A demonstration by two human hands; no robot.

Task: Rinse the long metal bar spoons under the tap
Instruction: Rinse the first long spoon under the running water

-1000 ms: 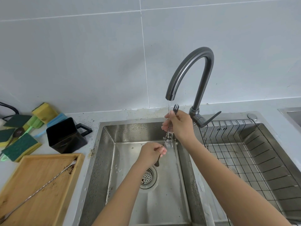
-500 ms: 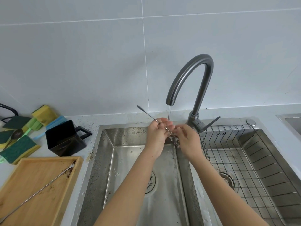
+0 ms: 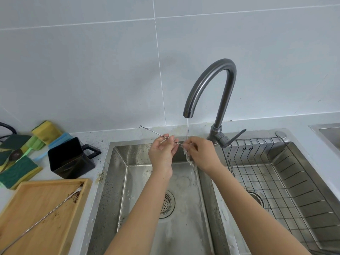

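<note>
Nearest on the left, a wooden tray (image 3: 36,214) sits on the tabletop (image 3: 95,183) with a second long bar spoon (image 3: 42,220) lying slantwise across it, its upper end among brown specks near the tray's far right corner. Two bare forearms reach forward over the left basin of the steel sink (image 3: 110,190), above its round drain strainer (image 3: 166,204). To the right, a wire rack (image 3: 276,181) lines the other basin.

Farther in, the left hand (image 3: 161,155) is raised palm up, its fingers (image 3: 170,139) curled lightly and pinching the thin twisted stem of the bar spoon (image 3: 156,133) being rinsed. The stem runs nearly level, its free end jutting up and left past the hand, above the sink's back edge. The right hand (image 3: 201,153) grips the spoon's other end, fingers bent round it, right under the thin water stream (image 3: 187,128); water splashes and runs off beneath that hand. The spoon's end is hidden within those fingers.

Beyond, a black square cup (image 3: 70,157) with a handle stands left of the sink, and behind it lie green and yellow sponges (image 3: 18,168). The curved dark grey tap (image 3: 211,85) rises from the sink's back rim, its lever (image 3: 236,137) pointing right, before a pale tiled wall (image 3: 92,70)
</note>
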